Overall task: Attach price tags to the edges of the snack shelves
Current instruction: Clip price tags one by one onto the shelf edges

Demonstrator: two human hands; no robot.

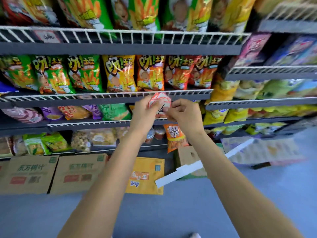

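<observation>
I hold a small bunch of white price tags with red borders [161, 102] in front of the second shelf's dark edge [109, 101]. My left hand [145, 110] grips the tags from the left. My right hand [181, 110] pinches one tag from the right, with black handwriting showing on it. The tags sit just below the white wire rail [103, 95] of that shelf. Another tag [46, 36] hangs on the top shelf's rail at the left.
Rows of green, yellow, orange and red snack bags [118, 74] fill the shelves. Cardboard boxes [29, 174] and a yellow box [145, 176] stand on the blue floor below. A white strip [197, 166] leans across the boxes. A second shelf unit [274, 73] stands at the right.
</observation>
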